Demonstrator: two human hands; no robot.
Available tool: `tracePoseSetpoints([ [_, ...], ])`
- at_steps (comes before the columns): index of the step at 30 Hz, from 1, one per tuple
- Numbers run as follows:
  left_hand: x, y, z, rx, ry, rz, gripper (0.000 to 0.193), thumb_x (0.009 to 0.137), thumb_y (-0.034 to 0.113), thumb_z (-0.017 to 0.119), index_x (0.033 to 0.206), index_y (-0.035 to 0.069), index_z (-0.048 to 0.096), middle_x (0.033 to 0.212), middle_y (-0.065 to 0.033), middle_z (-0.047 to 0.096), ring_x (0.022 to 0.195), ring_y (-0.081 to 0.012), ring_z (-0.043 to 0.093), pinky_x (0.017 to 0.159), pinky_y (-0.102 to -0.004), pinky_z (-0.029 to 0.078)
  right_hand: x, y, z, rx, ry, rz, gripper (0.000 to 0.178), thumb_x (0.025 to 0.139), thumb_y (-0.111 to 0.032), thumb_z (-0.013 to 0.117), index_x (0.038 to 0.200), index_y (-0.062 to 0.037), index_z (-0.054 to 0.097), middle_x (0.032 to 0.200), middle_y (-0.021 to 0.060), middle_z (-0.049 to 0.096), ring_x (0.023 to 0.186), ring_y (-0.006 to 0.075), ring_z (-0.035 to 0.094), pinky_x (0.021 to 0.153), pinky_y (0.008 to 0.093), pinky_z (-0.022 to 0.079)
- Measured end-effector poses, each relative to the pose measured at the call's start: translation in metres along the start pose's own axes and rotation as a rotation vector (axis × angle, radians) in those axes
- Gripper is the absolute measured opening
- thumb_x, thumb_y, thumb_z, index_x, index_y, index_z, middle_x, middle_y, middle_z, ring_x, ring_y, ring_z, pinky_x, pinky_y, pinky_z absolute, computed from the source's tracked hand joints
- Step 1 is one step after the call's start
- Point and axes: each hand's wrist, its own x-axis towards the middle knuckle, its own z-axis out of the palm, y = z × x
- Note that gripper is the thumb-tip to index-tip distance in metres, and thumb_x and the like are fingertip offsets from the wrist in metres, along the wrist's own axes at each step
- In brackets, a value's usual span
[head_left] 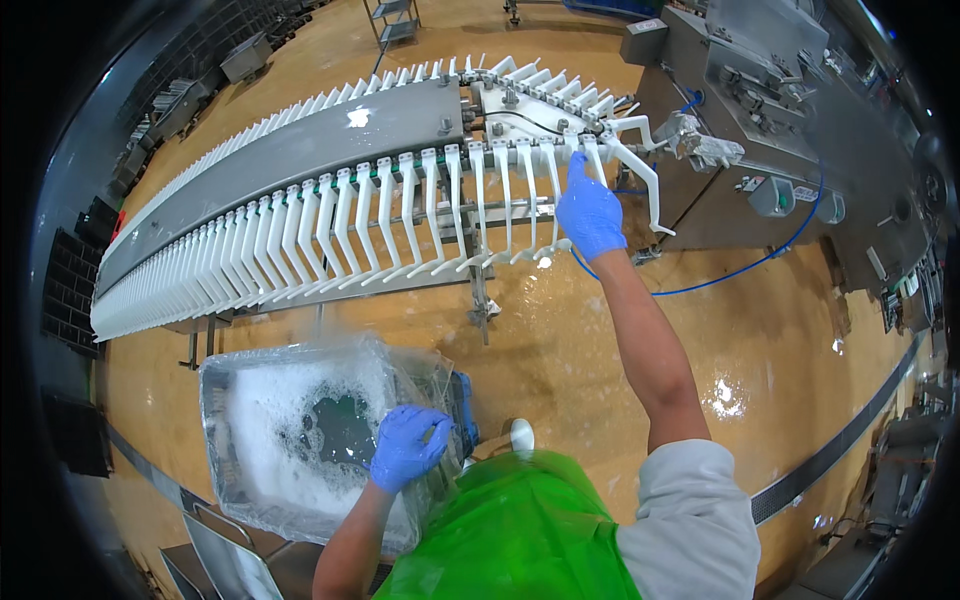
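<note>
Both hands wear blue gloves. My right hand [592, 212] reaches far forward to the conveyor's near row, its index finger stretched up against the top of a white angled conveyor arm [574, 143]. The hand covers most of that arm, and its other fingers look folded around it. Low down, my left hand [408, 447] hovers over the right side of a plastic-lined tub [222, 470]. Its fingers curl toward the thumb, with a gap between them and nothing seen inside. White foam [265, 405] covers much of the tub's water, around a dark patch.
The long conveyor has a steel cover [300, 150] and many white arms along both sides. Right of it stands a steel machine [740, 130] with a blue hose [740, 277]. Wet tan floor [560, 340] lies between tub and conveyor. A floor drain [840, 435] runs at right.
</note>
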Motion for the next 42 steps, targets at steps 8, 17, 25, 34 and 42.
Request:
tracePoseSetpoints([
  [8,-0.001,0.002,0.001,-0.005,0.007,-0.001,0.004,0.079,0.014,0.066,0.079,0.011,0.068,0.078,-0.0083,0.067,0.073,-0.0286,0.063,0.068,-0.0396,0.048,0.006,0.01,-0.013,0.016,-0.026,-0.045,0.054,0.082,-0.016,0.054,0.133,-0.0011,0.042,0.081,0.0196,0.066,0.074,0.0358,0.067,0.069,0.0462,0.052],
  [17,-0.001,-0.003,0.002,0.014,-0.059,-0.049,0.01,0.083,0.019,0.063,0.082,0.012,0.07,0.082,-0.0081,0.068,0.077,-0.0298,0.063,0.072,-0.0387,0.049,0.02,0.033,-0.004,0.127,-0.025,-0.155,0.034,0.086,-0.025,0.053,0.113,-0.0051,0.059,0.097,0.0202,0.066,0.092,0.0378,0.064,0.079,0.046,0.05],
  [25,-0.044,-0.049,-0.014,-0.145,0.411,-0.494,0.024,0.091,0.021,0.054,0.106,0.004,0.063,0.104,-0.0154,0.06,0.098,-0.0241,0.058,0.085,-0.0352,0.047,-0.089,-0.066,-0.025,0.825,-0.34,-0.21,0.054,0.083,-0.009,0.056,0.136,-0.0061,0.046,0.074,0.003,0.055,0.055,0.0086,0.052,0.044,0.0266,0.045],
  [34,-0.175,-0.145,-0.134,0.368,-0.408,-1.119,0.053,0.077,0.05,0.058,0.114,0.014,0.065,0.123,-0.0199,0.056,0.119,-0.0362,0.051,0.1,-0.0466,0.041,-0.238,-0.301,0.041,0.67,-0.982,-0.93,0.053,0.077,-0.009,0.051,0.129,-0.0035,0.049,0.105,0.0205,0.061,0.094,0.0326,0.06,0.086,0.0397,0.048],
  [42,-0.265,-0.272,-0.226,0.33,-0.209,-1.07,0.064,0.079,0.055,0.057,0.118,0.004,0.059,0.117,-0.0228,0.06,0.112,-0.0357,0.056,0.099,-0.0406,0.04,-0.256,-0.458,0.216,-0.031,-1.032,-1.001,0.035,0.081,-0.014,0.046,0.107,-0.0024,0.067,0.123,0.0219,0.058,0.11,0.0395,0.058,0.095,0.0417,0.046],
])
